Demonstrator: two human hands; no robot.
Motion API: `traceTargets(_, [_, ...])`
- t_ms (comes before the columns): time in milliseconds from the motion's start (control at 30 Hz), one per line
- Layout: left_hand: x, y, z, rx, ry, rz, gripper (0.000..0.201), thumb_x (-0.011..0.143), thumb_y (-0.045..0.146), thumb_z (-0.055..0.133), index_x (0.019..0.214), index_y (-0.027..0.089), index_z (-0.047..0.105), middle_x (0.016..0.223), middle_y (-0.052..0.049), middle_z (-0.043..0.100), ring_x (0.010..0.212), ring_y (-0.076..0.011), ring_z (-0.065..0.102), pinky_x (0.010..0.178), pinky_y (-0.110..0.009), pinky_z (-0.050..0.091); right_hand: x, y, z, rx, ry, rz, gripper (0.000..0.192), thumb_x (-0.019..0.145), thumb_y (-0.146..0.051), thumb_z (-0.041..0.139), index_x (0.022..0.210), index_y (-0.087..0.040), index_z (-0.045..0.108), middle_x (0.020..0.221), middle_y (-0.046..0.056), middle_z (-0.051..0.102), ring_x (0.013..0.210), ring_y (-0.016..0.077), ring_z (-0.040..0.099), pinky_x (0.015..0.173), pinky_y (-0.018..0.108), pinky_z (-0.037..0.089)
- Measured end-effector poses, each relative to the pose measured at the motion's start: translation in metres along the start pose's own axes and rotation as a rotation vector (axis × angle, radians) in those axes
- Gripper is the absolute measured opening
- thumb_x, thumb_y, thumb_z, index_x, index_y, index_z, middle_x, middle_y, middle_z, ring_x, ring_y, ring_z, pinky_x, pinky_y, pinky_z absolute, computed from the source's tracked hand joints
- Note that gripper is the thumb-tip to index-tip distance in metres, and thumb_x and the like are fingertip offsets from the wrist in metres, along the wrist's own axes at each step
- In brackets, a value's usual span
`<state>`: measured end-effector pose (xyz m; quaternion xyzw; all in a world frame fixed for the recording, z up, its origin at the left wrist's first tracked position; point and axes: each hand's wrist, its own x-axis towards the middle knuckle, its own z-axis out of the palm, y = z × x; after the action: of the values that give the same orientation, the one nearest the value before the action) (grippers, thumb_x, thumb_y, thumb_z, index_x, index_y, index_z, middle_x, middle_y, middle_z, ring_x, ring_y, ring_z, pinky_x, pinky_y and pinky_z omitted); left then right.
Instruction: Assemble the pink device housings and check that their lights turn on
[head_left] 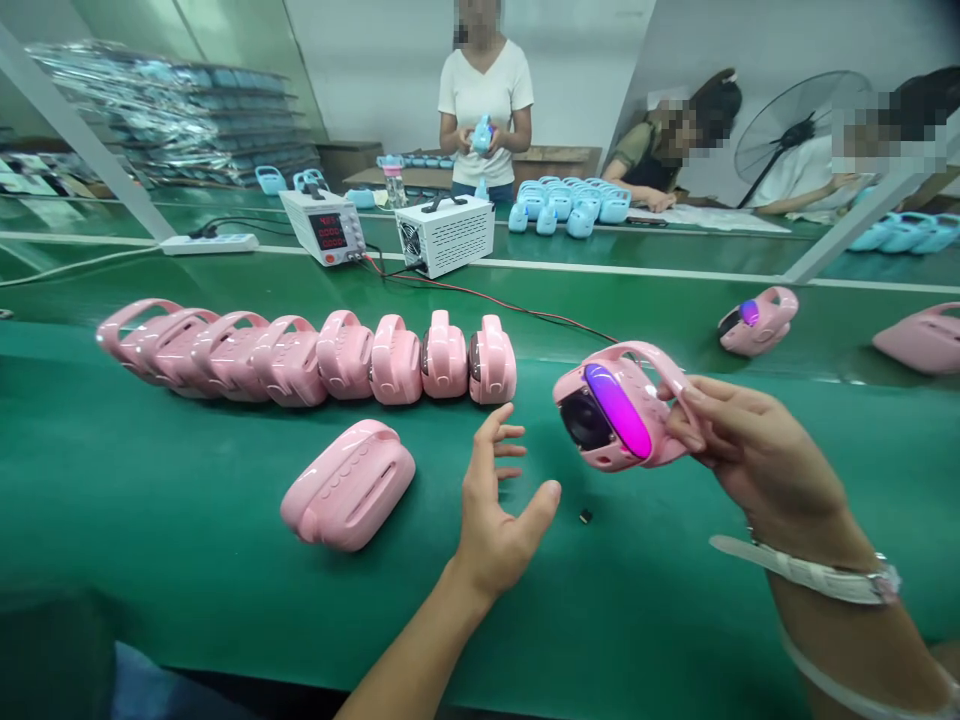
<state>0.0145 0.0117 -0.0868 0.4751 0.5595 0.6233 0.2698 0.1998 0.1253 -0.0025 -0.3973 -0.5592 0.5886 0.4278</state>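
Note:
A pink portable speaker with a lit purple light panel hangs tilted above the green mat, its carry handle pinched in my right hand. My left hand is open and empty, fingers apart, just left of that speaker. On the mat between the hands lies a small black piece, too small to name. Another pink speaker rests to the left of my left hand. Behind it, a row of several pink speakers stands with handles up.
Two power supplies sit behind the row, with a red and black cable running right. A lit pink speaker and another pink speaker stand at right. Across the bench are several blue speakers and people, one holding a blue speaker.

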Motion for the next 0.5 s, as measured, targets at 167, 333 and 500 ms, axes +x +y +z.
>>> traceTargets(167, [-0.005, -0.004, 0.003, 0.17, 0.004, 0.32, 0.061, 0.101, 0.044, 0.044, 0.159, 0.036, 0.026, 0.169, -0.008, 0.024, 0.158, -0.0319, 0.013, 0.126, -0.058, 0.016, -0.016, -0.005, 0.014, -0.038, 0.034, -0.036, 0.044, 0.068, -0.056, 0.085, 0.061, -0.018, 0.064, 0.048, -0.003, 0.051, 0.045, 0.0062, 0.037, 0.042, 0.019, 0.028])
traceTargets(333, [-0.013, -0.01, 0.013, 0.145, -0.182, 0.372, 0.081, 0.101, 0.052, 0.043, 0.162, 0.033, -0.006, 0.172, -0.005, -0.002, 0.159, -0.0305, -0.005, 0.126, -0.06, -0.003, -0.031, -0.002, 0.044, -0.031, -0.154, -0.008, 0.044, 0.078, -0.058, 0.078, 0.064, -0.018, 0.063, 0.048, -0.003, 0.049, 0.044, 0.0067, 0.036, 0.042, 0.02, 0.028])
traceTargets(500, [-0.011, 0.021, -0.03, 0.174, 0.165, 0.462, 0.075, 0.095, 0.026, 0.061, 0.16, 0.031, 0.025, 0.171, 0.0, 0.019, 0.159, -0.0269, 0.014, 0.131, -0.045, 0.014, 0.042, -0.042, 0.015, -0.27, -0.013, -0.021, 0.057, 0.08, -0.064, 0.073, 0.05, -0.019, 0.055, 0.049, 0.0, 0.052, 0.045, 0.0097, 0.048, 0.045, 0.025, 0.037])
